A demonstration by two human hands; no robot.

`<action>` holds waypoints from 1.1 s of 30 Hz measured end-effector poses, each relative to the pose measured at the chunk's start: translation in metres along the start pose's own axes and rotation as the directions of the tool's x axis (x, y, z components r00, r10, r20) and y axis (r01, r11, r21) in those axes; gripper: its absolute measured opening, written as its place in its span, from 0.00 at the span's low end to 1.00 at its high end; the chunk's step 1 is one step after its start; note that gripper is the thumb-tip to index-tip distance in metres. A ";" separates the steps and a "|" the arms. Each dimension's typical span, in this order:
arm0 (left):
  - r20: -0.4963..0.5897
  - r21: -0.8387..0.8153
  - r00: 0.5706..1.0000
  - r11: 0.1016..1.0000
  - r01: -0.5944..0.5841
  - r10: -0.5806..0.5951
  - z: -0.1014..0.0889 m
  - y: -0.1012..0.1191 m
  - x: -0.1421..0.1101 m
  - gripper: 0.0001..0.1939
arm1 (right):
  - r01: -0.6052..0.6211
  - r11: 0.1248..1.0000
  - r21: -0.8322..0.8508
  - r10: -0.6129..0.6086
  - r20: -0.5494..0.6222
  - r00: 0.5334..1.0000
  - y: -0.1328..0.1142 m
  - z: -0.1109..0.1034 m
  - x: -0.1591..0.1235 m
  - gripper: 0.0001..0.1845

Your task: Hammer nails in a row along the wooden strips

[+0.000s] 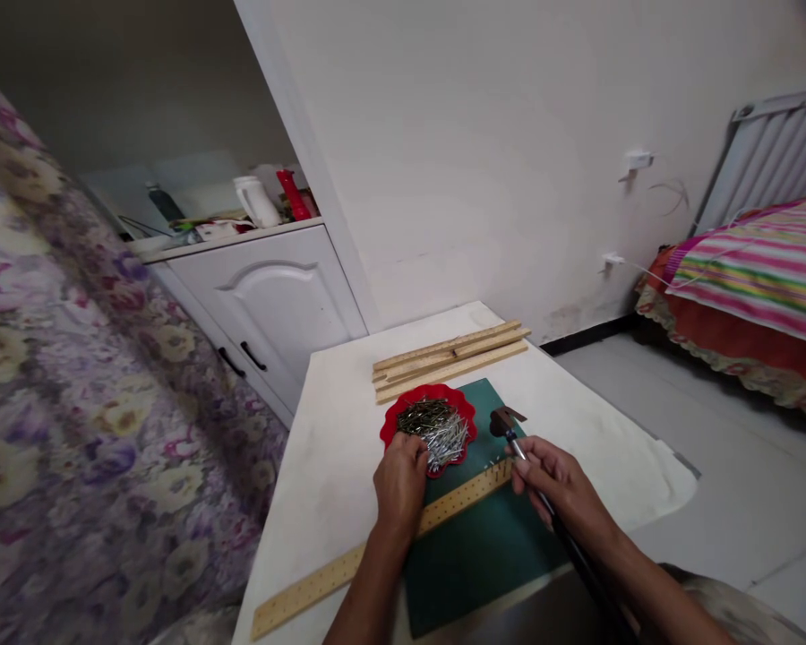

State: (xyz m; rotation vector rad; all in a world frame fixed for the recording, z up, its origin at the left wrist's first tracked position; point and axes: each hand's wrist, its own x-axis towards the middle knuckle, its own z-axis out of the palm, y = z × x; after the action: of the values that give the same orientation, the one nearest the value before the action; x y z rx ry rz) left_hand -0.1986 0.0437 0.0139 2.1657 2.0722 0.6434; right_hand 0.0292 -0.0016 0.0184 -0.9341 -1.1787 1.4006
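A hammer is gripped by its shaft in my right hand, its head raised over the right end of a long pale wooden strip. Dark holes or nail heads dot the strip, and a few nails stand upright near its right end. My left hand reaches to the near left edge of a red scalloped bowl, fingers curled together at the heap of nails. What those fingertips hold is hidden. Dark and silvery nails lie in the bowl. The strip crosses a green mat.
Several wooden strips lie at the back of the white table. A flowered curtain hangs at the left, beside a white cabinet. On the right stands a bed with a striped cover.
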 end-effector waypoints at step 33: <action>-0.072 -0.169 0.871 0.855 -0.490 0.485 -0.001 0.081 -0.044 0.09 | -0.018 0.990 0.139 0.033 -0.110 0.993 0.007 0.003 -0.003 0.17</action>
State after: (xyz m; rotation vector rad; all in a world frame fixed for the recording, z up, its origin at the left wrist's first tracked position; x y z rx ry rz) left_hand -0.1225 -0.0062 0.0310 2.5896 1.3896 0.8669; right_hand 0.0254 -0.0050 0.0115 -0.9207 -0.9765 1.4126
